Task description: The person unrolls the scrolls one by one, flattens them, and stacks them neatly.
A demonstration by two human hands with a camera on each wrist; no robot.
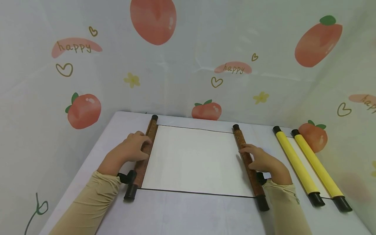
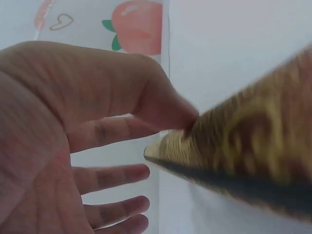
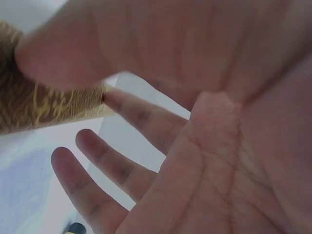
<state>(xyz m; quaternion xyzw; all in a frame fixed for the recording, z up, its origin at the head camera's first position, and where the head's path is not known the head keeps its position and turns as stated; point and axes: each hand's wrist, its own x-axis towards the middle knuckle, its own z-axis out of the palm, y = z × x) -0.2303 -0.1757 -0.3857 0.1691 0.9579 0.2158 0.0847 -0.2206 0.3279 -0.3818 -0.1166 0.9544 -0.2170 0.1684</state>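
Note:
A brown-patterned scroll [image 1: 194, 160] with black end knobs lies partly unrolled, its blank white paper spread between two rollers. My left hand [image 1: 133, 148] pinches the left roller [image 1: 152, 128] near its middle. In the left wrist view, thumb and forefinger [image 2: 165, 105] meet the gold-figured brown surface while the other fingers extend beside it. On the other side, my right hand [image 1: 262, 159] holds the right roller [image 1: 253, 178] between thumb and fingertips. The right wrist view has the thumb [image 3: 63, 58] on that roller, with the lower two fingers off it.
To the right lies a second scroll with two yellow rollers [image 1: 296, 163], black knobs and a narrow strip of white paper between them. A white cloth covers the table [image 1: 182, 213]. Behind hangs a white curtain [image 1: 176, 71] printed with fruit, hearts and flowers.

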